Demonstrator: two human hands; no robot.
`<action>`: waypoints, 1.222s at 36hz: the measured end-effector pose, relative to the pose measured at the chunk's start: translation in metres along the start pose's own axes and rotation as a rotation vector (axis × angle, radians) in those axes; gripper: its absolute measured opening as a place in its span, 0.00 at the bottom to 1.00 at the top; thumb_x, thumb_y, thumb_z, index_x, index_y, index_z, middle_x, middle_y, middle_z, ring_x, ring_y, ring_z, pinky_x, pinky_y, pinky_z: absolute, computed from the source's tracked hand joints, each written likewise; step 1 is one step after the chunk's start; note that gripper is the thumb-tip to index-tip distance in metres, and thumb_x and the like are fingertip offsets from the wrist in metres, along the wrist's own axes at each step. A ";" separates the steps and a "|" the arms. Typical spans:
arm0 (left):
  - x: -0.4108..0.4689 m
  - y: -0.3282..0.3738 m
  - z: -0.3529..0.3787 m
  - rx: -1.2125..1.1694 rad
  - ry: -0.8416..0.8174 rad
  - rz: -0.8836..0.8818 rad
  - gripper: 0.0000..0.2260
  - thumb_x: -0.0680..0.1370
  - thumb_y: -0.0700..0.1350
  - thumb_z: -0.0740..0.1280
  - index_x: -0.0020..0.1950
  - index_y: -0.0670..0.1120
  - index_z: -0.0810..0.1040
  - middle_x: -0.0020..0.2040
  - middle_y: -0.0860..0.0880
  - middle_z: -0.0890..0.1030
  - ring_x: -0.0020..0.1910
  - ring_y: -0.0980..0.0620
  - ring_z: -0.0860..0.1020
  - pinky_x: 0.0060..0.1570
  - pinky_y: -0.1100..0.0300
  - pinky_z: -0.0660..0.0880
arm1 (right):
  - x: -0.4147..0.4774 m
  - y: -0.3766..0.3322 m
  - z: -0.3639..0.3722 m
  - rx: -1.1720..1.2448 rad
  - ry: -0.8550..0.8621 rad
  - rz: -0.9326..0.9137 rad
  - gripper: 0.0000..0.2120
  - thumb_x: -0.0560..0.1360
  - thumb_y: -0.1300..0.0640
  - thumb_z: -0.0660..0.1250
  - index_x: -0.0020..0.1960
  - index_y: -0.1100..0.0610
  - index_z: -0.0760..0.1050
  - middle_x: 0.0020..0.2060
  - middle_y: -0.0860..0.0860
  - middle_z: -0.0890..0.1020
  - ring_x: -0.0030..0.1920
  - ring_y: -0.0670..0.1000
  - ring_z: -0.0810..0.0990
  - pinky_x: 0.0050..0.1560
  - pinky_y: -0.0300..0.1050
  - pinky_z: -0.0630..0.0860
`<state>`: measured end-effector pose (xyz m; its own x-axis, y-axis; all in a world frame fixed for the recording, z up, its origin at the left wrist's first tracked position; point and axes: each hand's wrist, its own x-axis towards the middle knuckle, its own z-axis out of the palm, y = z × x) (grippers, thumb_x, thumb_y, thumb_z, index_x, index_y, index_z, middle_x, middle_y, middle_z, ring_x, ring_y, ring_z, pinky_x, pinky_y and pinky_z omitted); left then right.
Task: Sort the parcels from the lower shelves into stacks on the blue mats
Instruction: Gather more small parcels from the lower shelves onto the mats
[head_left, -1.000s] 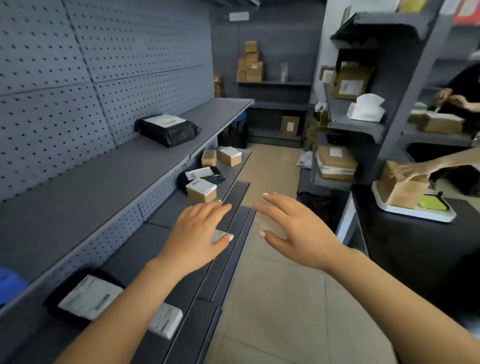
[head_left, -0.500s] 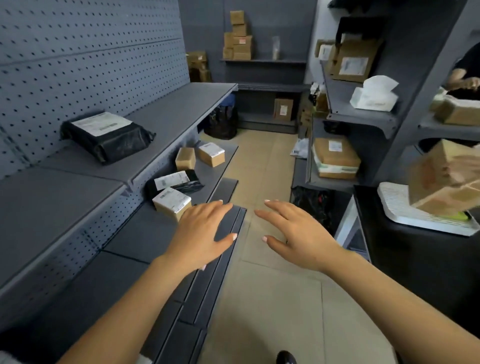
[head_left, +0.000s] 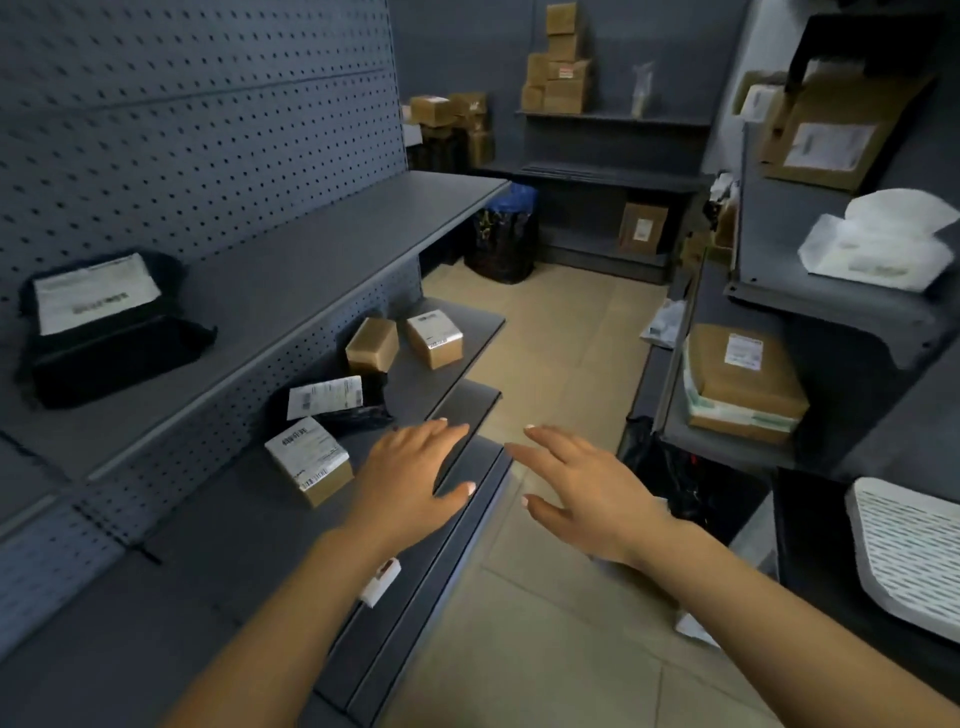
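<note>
Several parcels lie on the lower left shelf: a small labelled brown box nearest me, a black bag with a white label behind it, and two more brown boxes farther back. My left hand hovers just right of the nearest box with fingers spread, holding nothing. My right hand is stretched out over the aisle floor, fingers straight and empty. No blue mat shows in this view.
A black labelled parcel sits on the upper left shelf. The right-hand shelves hold a brown box on a white one, a white bag and a cardboard envelope. A white slotted tray is at right. A black bag stands at the aisle's end.
I have moved forward along the aisle, so the parcels on the lower shelf are closer. Both hands stay outstretched and empty. The other person's hand with a box has left the view.
</note>
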<state>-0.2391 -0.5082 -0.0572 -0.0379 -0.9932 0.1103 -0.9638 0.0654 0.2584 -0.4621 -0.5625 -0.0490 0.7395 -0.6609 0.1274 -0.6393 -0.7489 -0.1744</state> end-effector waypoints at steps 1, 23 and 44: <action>0.008 -0.002 0.003 0.001 -0.010 -0.017 0.30 0.77 0.61 0.60 0.77 0.55 0.57 0.76 0.52 0.61 0.75 0.52 0.58 0.73 0.53 0.54 | 0.006 0.008 0.003 0.005 -0.006 -0.001 0.27 0.77 0.47 0.62 0.74 0.52 0.63 0.72 0.56 0.66 0.73 0.58 0.63 0.69 0.53 0.63; 0.244 -0.093 0.061 -0.051 0.019 -0.141 0.29 0.75 0.58 0.66 0.74 0.49 0.66 0.71 0.48 0.69 0.70 0.47 0.67 0.68 0.52 0.62 | 0.235 0.173 0.048 0.048 -0.103 -0.046 0.27 0.75 0.47 0.62 0.71 0.54 0.68 0.68 0.60 0.71 0.68 0.63 0.70 0.66 0.56 0.67; 0.313 -0.148 0.088 -0.128 -0.006 -0.528 0.36 0.69 0.68 0.53 0.73 0.51 0.67 0.72 0.47 0.70 0.68 0.45 0.69 0.67 0.52 0.66 | 0.398 0.247 0.112 0.199 -0.143 -0.305 0.27 0.72 0.52 0.70 0.69 0.57 0.71 0.64 0.59 0.76 0.62 0.62 0.75 0.58 0.56 0.74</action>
<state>-0.1314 -0.8371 -0.1456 0.4409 -0.8947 -0.0715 -0.8124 -0.4317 0.3920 -0.3020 -1.0054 -0.1508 0.9201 -0.3859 0.0675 -0.3429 -0.8766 -0.3376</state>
